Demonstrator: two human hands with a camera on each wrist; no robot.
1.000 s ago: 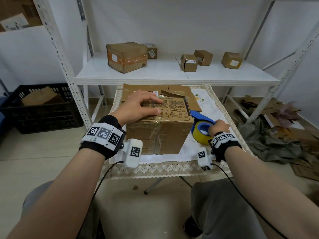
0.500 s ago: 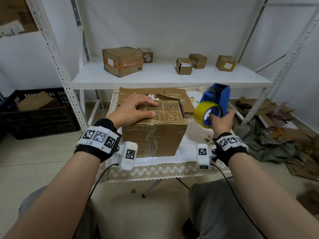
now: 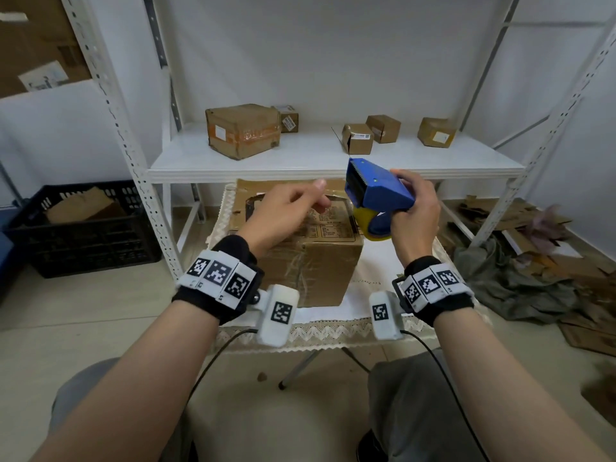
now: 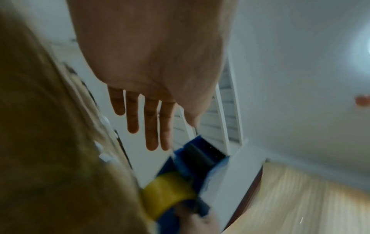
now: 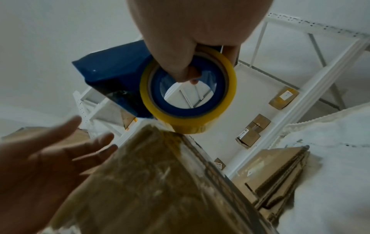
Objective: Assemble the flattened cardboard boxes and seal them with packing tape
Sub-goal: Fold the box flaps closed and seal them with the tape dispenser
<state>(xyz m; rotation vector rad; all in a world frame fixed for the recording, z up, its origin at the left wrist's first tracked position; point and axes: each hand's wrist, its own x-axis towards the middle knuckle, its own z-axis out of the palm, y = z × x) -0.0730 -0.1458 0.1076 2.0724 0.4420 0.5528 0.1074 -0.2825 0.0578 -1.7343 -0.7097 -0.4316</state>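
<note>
A taped brown cardboard box (image 3: 320,265) stands on a small table with a white lace cloth (image 3: 380,261). My right hand (image 3: 413,211) grips a blue tape dispenser (image 3: 376,188) holding a yellow tape roll (image 3: 363,218), raised above the box's right rear corner. In the right wrist view my fingers (image 5: 186,71) hook through the roll (image 5: 190,126) just over the box (image 5: 160,182). My left hand (image 3: 286,208) hovers over the box top, holding nothing. Its fingers (image 4: 148,123) stretch straight towards the dispenser's toothed blade (image 4: 212,150).
Flattened cardboard (image 3: 266,191) lies behind the box. A white metal shelf (image 3: 333,168) above the table carries one large box (image 3: 243,131) and several small ones. A black crate (image 3: 83,228) sits on the floor at left. Scrap cardboard and grey cloth (image 3: 533,268) are heaped at right.
My right hand picked the dispenser up from the table and raised it beside the box. My left hand lifted off the box top and reached towards the dispenser.
</note>
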